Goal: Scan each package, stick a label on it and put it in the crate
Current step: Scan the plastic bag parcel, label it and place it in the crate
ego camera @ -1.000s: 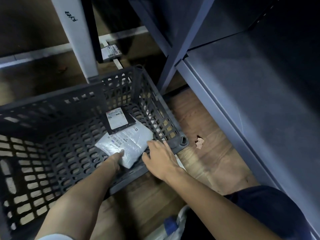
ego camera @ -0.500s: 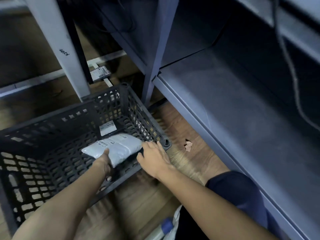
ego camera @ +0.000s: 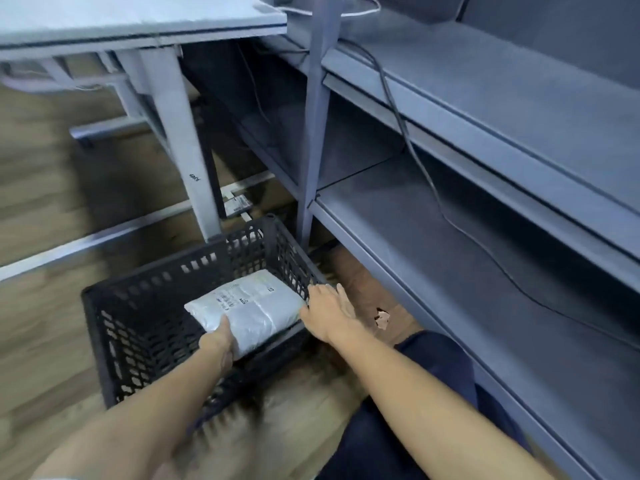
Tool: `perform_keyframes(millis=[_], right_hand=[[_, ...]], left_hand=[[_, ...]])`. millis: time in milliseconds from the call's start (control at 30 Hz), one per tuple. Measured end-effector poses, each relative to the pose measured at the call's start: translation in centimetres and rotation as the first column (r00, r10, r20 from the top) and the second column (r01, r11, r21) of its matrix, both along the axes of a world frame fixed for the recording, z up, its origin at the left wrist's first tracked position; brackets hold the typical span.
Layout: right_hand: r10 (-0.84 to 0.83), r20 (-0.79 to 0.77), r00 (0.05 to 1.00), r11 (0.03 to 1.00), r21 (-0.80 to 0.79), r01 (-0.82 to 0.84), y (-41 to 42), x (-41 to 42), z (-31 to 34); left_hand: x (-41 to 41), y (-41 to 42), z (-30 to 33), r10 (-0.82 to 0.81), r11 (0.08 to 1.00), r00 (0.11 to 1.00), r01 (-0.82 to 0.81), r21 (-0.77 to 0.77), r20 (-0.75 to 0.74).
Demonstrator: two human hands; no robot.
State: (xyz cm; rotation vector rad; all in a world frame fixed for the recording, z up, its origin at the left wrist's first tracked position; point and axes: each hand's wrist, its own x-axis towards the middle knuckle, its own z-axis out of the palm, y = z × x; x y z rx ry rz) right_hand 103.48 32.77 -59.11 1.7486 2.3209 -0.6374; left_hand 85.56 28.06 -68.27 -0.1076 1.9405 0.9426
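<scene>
1. Package, a white poly mailer with print on its top face, sits over the right half of the black slatted crate on the wooden floor; whether it rests on the crate's bottom or is held just above it cannot be told.
2. Step in hand, as I judge it: the last one, placing the package in the crate. Whether it already bears its stuck-on label is too blurred to tell.
3. Left hand grips the package's near corner at 6 o'clock, thumb on top, fingers hidden beneath, forearm reaching in over the crate's near wall.
4. Right hand lies with straight, relaxed fingers at the package's 3 o'clock edge, over the crate's right rim, holding nothing.
5. Next move likely calls for the left hand to let go and both arms to draw back clear of the rim.
</scene>
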Motion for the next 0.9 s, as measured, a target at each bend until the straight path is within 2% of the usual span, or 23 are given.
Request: perform_keyframes(millis=[33,133,200,433,700,800,900], right_hand=[[0.000,0.006,1.000,1.000,-0.001,0.000,-0.4,0.1,0.7],[0.012,0.015,1.000,1.000,-0.004,-0.012,-1.5,0.6,3.0],[0.030,0.021,0.999,0.999,0.014,-0.031,-2.2,1.0,4.5],[0.044,0.036,0.998,0.977,0.207,-0.051,-1.8,1.9,11.6],[-0.005,0.064,0.998,0.894,0.447,-0.024,0.8,6.0,21.7],[-0.070,0.078,0.995,0.865,0.501,0.021,2.0,8.7,25.3],[-0.134,0.075,0.988,0.830,0.553,0.071,2.8,12.1,28.7]], left_hand=[[0.1,-0.5,0.4,-0.008,1.000,0.998,0.009,0.013,-0.057],[0.8,-2.5,2.2,-0.046,0.997,0.996,0.051,0.066,-0.077],[1.0,-3.5,3.5,-0.103,0.989,0.984,0.116,0.087,-0.142],[-0.2,-3.9,10.9,-0.114,0.931,0.926,0.226,0.287,-0.360],[0.3,-0.2,21.2,-0.111,0.757,0.835,0.422,0.499,-0.539],[1.6,1.8,24.8,-0.058,0.682,0.845,0.422,0.596,-0.532],[2.6,4.2,28.5,-0.076,0.581,0.869,0.436,0.687,-0.488]])
